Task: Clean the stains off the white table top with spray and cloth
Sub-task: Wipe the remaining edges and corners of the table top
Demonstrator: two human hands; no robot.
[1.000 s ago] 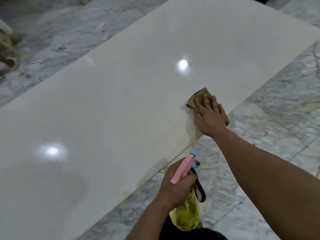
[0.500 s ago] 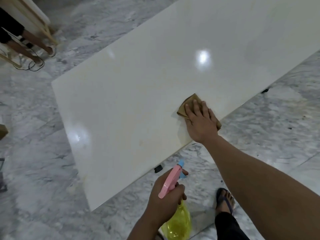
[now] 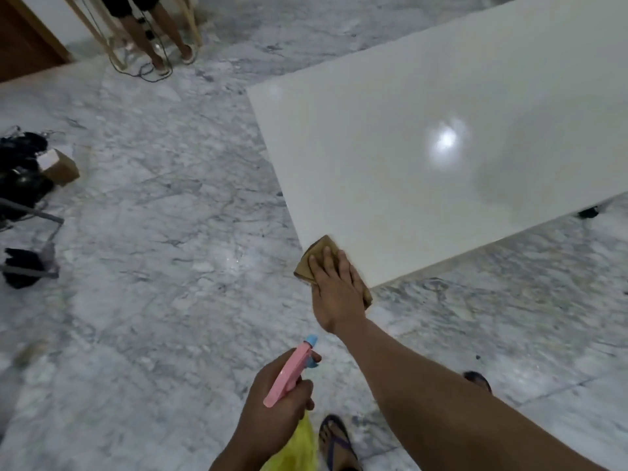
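Note:
The white table top [image 3: 424, 158] fills the upper right, glossy with a lamp reflection. My right hand [image 3: 334, 287] lies flat on a brown cloth [image 3: 314, 258] at the table's near left corner; part of the cloth hangs past the edge. Below, my left hand [image 3: 275, 413] grips a spray bottle [image 3: 289, 375] with a pink trigger head, blue nozzle and yellow body. It is held over the floor, nozzle pointing up toward the table corner. No stain is plain to see on the surface.
Grey marble floor surrounds the table. Another person's legs [image 3: 163, 35] stand at the far left by wooden frame legs and cables. A small cardboard box [image 3: 59, 166] and dark clutter [image 3: 20, 185] lie at the left edge. My sandalled foot [image 3: 336, 443] shows at the bottom.
My right hand has slid the cloth leftward along the near edge to the table's corner. The view has swung left. My left hand keeps the spray bottle.

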